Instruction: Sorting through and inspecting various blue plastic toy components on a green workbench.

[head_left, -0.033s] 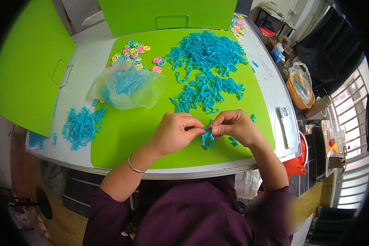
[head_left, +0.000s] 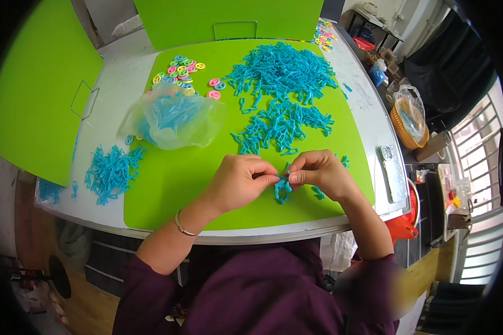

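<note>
I see a person sitting at a white table (head_left: 117, 61) with a green mat (head_left: 167, 190) on it. The left hand (head_left: 237, 181) has its thumb and pointing finger pinched tight, and the right hand (head_left: 318, 174) does the same. Together they hold a little blue bunch (head_left: 283, 194) of plastic bits, tip to tip, above the mat's near edge, a bit right of the middle. A few loose blue bits (head_left: 318, 192) are just beside the right hand.

A big blue heap (head_left: 288, 70) sits near the mat's far right corner. A smaller blue heap (head_left: 290, 120) is just on the near side of it. Toward the far left corner are round rings (head_left: 183, 71) in pink, yellow, green and blue. A see-through bag (head_left: 190, 134) with blue bits in it is by the mat's left edge. One more blue pile (head_left: 109, 173) lies mostly on the table, by that same edge. A phone (head_left: 395, 176) lies by the table's right edge, near its near right corner.
</note>
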Motion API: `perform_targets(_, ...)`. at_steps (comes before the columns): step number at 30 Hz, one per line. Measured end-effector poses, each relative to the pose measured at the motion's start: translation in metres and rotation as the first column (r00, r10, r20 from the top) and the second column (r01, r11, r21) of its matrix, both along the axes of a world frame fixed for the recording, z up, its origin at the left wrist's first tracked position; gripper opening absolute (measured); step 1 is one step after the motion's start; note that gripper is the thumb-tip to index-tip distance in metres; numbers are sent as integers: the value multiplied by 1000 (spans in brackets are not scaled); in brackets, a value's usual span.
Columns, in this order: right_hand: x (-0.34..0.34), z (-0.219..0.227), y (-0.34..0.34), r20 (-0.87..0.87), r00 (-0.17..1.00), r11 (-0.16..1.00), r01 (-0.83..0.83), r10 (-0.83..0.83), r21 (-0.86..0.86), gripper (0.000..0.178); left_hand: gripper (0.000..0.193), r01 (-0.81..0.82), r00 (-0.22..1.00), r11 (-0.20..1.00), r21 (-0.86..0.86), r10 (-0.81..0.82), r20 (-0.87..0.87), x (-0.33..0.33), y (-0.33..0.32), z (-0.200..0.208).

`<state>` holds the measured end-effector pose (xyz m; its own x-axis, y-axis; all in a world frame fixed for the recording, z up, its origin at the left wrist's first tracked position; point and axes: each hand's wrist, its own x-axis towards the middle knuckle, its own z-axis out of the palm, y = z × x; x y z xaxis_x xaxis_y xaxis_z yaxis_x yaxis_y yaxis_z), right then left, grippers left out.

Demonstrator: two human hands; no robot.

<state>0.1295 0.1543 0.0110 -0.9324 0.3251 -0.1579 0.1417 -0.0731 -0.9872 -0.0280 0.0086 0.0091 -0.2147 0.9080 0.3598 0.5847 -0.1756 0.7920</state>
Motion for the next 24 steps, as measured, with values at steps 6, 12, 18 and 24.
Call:
perform_targets(6,-2,0,-4,-133,988,932,21,-74,-362,8,6,-125,975,989,73,109,193,11,-2,0)
perform_targets(12,4,2,-2,-40,999,980,25,-33,-199,7,5,-87,978,996,33,79,195,15,-6,1)
perform_targets(18,5,0,1,-28,1000,972,-16,9,-233,5,7,-70,958,993,-91,93,271,18,-6,-2)
perform_targets(24,0,-7,0,-228,970,891,-30,-84,-453,9,8,103,785,994,-32,-62,616,13,-1,4)
